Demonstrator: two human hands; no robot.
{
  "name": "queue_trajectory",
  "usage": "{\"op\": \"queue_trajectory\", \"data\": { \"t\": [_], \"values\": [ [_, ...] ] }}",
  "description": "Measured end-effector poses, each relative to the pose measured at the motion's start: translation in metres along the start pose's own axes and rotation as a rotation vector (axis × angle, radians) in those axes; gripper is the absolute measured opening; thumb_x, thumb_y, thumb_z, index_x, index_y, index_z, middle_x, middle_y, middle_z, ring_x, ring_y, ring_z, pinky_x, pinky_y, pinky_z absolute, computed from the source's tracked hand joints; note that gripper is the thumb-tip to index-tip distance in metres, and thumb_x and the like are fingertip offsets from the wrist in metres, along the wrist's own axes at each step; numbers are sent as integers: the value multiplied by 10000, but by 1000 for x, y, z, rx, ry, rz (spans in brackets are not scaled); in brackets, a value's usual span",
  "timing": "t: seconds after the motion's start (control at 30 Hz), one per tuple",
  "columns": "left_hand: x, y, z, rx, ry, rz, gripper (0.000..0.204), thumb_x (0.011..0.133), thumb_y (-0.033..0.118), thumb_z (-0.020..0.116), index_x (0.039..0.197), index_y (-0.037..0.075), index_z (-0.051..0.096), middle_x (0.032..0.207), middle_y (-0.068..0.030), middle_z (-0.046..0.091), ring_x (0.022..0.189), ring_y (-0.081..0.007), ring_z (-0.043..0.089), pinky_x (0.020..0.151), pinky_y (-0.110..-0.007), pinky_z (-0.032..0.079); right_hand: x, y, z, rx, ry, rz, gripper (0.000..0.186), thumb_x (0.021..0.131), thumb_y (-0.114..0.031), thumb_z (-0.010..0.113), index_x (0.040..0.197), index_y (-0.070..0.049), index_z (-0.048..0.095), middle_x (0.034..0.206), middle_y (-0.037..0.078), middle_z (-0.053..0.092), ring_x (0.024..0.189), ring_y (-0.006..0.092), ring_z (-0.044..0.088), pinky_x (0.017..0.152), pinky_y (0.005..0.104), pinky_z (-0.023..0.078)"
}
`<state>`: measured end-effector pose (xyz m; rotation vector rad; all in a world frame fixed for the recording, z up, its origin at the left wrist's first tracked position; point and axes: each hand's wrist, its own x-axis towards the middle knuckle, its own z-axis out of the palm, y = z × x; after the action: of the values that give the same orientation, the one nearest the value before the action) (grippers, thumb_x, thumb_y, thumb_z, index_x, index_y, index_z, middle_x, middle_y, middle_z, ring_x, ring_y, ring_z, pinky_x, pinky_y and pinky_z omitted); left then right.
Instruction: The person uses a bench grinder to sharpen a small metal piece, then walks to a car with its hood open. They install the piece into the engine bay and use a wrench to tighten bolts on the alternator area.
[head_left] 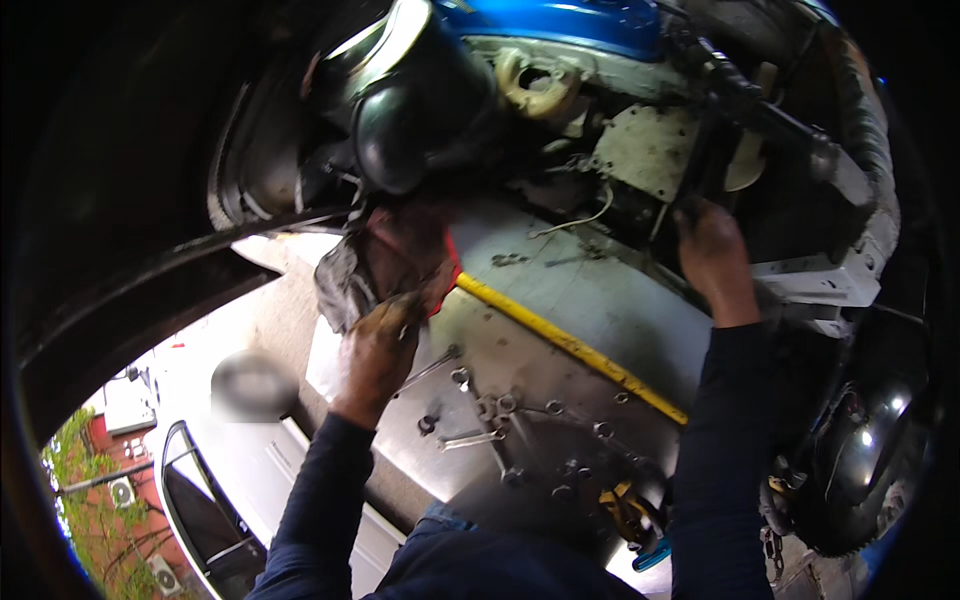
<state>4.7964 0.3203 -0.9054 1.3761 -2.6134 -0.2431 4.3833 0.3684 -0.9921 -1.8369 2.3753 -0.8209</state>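
Note:
My left hand (378, 352) is closed on the lower edge of a crumpled rag (345, 285), grey with a dark red part, at the far edge of a metal work surface (465, 345). My right hand (715, 252) reaches farther right, beside dark machine parts and a pale flat plate (650, 150). Its fingers are curled; a dark thing shows at the fingertips, but I cannot make out what it is. Between my arms lie several spanners and sockets, among them a spanner (470, 440). A yellow strip (570, 345) runs diagonally across the surface.
Yellow-and-black pliers (625, 510) lie near my right forearm. At the far side stand a large black rounded part (405, 130) and a blue panel (570, 25). A white bracket (820, 285) juts out at the right. A white car (230, 490) stands at the left.

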Motion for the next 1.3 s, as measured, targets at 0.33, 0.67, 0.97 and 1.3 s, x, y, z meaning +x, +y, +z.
{"op": "queue_trajectory", "data": {
  "t": [0.33, 0.67, 0.97, 1.3],
  "values": [
    [208, 85, 67, -540, -252, 127, 501, 889, 320, 741, 1229, -39, 662, 1116, -248, 710, 1066, -372, 706, 926, -442, 539, 3, 6, -10, 152, -168, 349, 266, 993, -200, 614, 1129, 10, 704, 1120, 253, 706, 1088, 424, 661, 955, 472, 527],
    [322, 69, 256, -270, -324, -72, 394, 910, 280, 650, 944, -107, 722, 1004, -314, 729, 980, -446, 719, 862, -490, 561, -1, 9, -13, 67, -130, 356, 113, 936, -149, 653, 976, -59, 706, 973, 184, 710, 917, 422, 680, 786, 494, 556],
    [298, 95, 225, -593, -367, -367, 447, 854, 294, 754, 941, -142, 707, 969, -352, 715, 956, -401, 739, 852, -426, 561, -3, 7, -10, 9, -193, 363, 114, 923, -144, 653, 949, -45, 702, 980, 169, 687, 930, 405, 679, 801, 496, 554],
    [282, 126, 188, -447, -595, -109, 571, 831, 417, 812, 1019, -116, 731, 968, -263, 755, 894, -319, 741, 825, -402, 558, -4, 10, -14, -22, -203, 409, 130, 917, -154, 662, 966, -49, 720, 1019, 178, 697, 960, 412, 683, 827, 497, 552]
  ]
}}
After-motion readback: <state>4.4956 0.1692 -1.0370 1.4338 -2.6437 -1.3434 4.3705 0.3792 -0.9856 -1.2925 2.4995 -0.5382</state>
